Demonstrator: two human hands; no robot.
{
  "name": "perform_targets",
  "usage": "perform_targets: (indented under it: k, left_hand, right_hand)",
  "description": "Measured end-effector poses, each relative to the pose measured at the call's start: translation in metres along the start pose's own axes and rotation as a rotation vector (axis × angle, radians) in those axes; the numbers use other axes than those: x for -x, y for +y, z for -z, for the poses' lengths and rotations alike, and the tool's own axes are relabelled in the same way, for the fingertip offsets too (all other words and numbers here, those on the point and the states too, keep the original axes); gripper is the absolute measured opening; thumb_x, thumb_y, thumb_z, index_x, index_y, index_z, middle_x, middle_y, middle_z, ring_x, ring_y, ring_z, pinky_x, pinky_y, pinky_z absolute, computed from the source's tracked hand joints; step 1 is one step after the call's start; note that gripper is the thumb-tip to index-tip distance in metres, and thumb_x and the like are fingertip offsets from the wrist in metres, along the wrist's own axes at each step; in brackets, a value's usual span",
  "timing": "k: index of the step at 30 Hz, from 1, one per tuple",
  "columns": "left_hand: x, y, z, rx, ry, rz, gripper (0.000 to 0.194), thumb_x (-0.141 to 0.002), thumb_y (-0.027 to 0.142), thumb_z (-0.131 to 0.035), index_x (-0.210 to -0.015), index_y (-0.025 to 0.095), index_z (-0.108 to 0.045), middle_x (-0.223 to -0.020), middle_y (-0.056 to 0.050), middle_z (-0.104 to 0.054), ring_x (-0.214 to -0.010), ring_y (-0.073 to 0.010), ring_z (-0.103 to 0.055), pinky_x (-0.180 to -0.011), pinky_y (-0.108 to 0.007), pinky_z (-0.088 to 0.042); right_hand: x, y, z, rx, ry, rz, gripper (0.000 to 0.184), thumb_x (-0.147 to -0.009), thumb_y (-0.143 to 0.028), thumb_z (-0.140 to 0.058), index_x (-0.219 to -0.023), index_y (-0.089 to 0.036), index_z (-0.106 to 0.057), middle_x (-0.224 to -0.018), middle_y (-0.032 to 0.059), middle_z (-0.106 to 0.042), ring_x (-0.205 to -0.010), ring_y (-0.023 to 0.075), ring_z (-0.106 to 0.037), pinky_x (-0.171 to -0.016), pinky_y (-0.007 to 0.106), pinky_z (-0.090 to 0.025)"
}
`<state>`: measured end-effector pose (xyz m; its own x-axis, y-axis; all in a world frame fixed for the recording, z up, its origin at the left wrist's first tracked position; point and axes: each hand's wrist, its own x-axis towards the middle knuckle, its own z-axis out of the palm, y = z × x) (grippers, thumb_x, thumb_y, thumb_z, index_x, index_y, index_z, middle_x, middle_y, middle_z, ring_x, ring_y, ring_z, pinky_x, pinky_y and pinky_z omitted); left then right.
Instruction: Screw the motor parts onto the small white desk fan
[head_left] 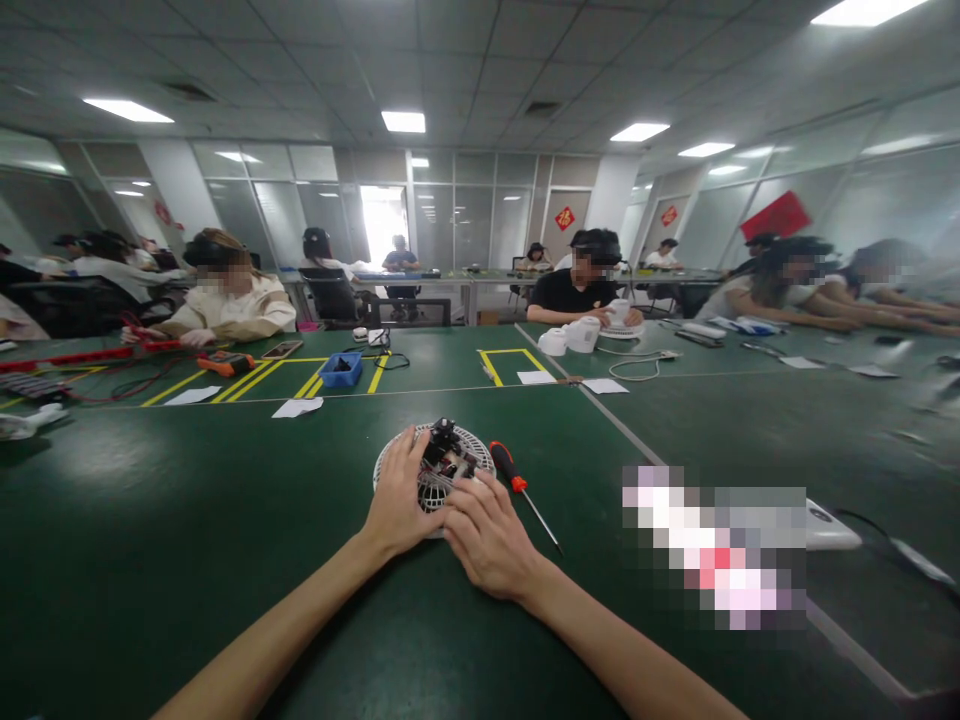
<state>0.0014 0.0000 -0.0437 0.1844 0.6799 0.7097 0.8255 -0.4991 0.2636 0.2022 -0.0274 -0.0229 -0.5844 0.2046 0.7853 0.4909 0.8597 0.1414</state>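
A white round fan grille (390,462) lies on the green table in front of me, with a black motor assembly (444,445) at its middle. My left hand (397,500) grips the left side, its fingers reaching up along the motor and its thumb stretched toward the right hand. From the right, my right hand (491,535) has bent fingers against the lower right of the assembly, and its fingertips are partly hidden. Just right of the grille is a screwdriver (517,483) with a black and red handle, its shaft pointing toward me.
A blue bin (341,370) with dark parts stands beyond, near yellow tape markings. Paper slips (298,407) lie along the table seam. At right are a blurred-out patch and a white device (832,528) with a cable. Across the table, a person (577,285) handles white parts.
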Motion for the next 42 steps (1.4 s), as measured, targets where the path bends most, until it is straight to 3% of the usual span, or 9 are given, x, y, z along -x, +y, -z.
perform_targets:
  k: [4, 7, 13, 18, 24, 32, 38, 42]
  left_hand:
    - [0.003, 0.0, -0.001, 0.044, 0.006, -0.015, 0.095, -0.078, 0.03, -0.067, -0.16, 0.021, -0.019, -0.164, -0.022, -0.031, -0.148, -0.0397, -0.038, -0.119, -0.062, -0.034]
    - [0.007, 0.001, 0.003, 0.076, 0.024, -0.073, 0.094, -0.079, 0.028, -0.064, -0.16, 0.024, -0.016, -0.164, -0.02, -0.032, -0.149, -0.0383, -0.038, -0.118, -0.061, -0.036]
    - [0.017, 0.012, 0.012, 0.058, 0.174, -0.346, 0.085, -0.082, 0.029, -0.07, -0.156, 0.027, -0.027, -0.16, -0.018, -0.037, -0.15, -0.0377, -0.035, -0.118, -0.066, -0.035]
    - [0.019, 0.019, 0.013, -0.034, 0.216, -0.522, 0.056, -0.083, 0.019, -0.072, -0.135, 0.029, -0.055, -0.133, -0.01, -0.065, -0.138, -0.0282, -0.053, -0.118, -0.056, -0.043]
    - [0.016, 0.02, 0.016, -0.071, 0.238, -0.576, 0.027, -0.09, 0.015, -0.065, -0.115, 0.024, -0.067, -0.107, -0.005, -0.074, -0.121, -0.0224, -0.064, -0.112, -0.047, -0.05]
    - [0.016, 0.016, 0.018, -0.056, 0.208, -0.587, 0.024, -0.095, 0.017, -0.061, -0.116, 0.023, -0.069, -0.107, -0.005, -0.073, -0.119, -0.0214, -0.063, -0.112, -0.046, -0.048]
    - [0.015, 0.017, 0.02, -0.028, 0.217, -0.629, 0.022, -0.095, 0.014, -0.06, -0.114, 0.019, -0.071, -0.106, -0.007, -0.073, -0.119, -0.0226, -0.061, -0.11, -0.046, -0.047]
    - [0.016, 0.017, 0.02, -0.033, 0.237, -0.627, 0.021, -0.095, 0.013, -0.061, -0.112, 0.018, -0.072, -0.105, -0.007, -0.073, -0.117, -0.0227, -0.062, -0.108, -0.045, -0.048]
  right_hand:
    - [0.006, -0.019, -0.01, 0.016, -0.028, 0.013, 0.021, -0.099, -0.016, -0.05, -0.109, -0.022, -0.067, -0.113, 0.0064, -0.076, -0.129, 0.0227, -0.058, -0.127, 0.046, -0.008]
    - [0.009, -0.025, -0.012, -0.018, -0.022, -0.009, 0.024, -0.098, -0.013, -0.049, -0.11, -0.022, -0.067, -0.114, 0.0057, -0.076, -0.132, 0.0217, -0.057, -0.127, 0.045, -0.002]
    - [0.003, -0.012, 0.001, -0.03, -0.011, -0.248, 0.023, -0.099, -0.011, -0.046, -0.108, -0.024, -0.062, -0.113, 0.0073, -0.075, -0.129, 0.0234, -0.058, -0.123, 0.047, -0.008]
    - [0.002, -0.002, 0.008, -0.072, -0.039, -0.396, 0.02, -0.095, -0.012, -0.049, -0.105, -0.024, -0.062, -0.116, 0.0082, -0.071, -0.132, 0.0282, -0.054, -0.12, 0.054, -0.01]
    - [0.004, -0.004, 0.004, -0.153, -0.073, -0.465, 0.014, -0.088, -0.016, -0.057, -0.098, -0.025, -0.063, -0.119, 0.0077, -0.067, -0.131, 0.0301, -0.053, -0.119, 0.056, -0.012]
    - [0.003, -0.001, 0.005, -0.206, -0.096, -0.494, 0.015, -0.084, -0.013, -0.059, -0.093, -0.025, -0.063, -0.119, 0.008, -0.066, -0.131, 0.0303, -0.052, -0.117, 0.058, -0.016]
    - [0.0, -0.001, 0.007, -0.274, -0.099, -0.453, 0.015, -0.086, -0.012, -0.057, -0.095, -0.022, -0.063, -0.118, 0.0095, -0.065, -0.13, 0.0293, -0.052, -0.113, 0.053, -0.028]
    - [-0.001, -0.001, 0.008, -0.287, -0.098, -0.457, 0.016, -0.086, -0.012, -0.057, -0.096, -0.022, -0.064, -0.118, 0.01, -0.065, -0.13, 0.0295, -0.052, -0.114, 0.054, -0.026]
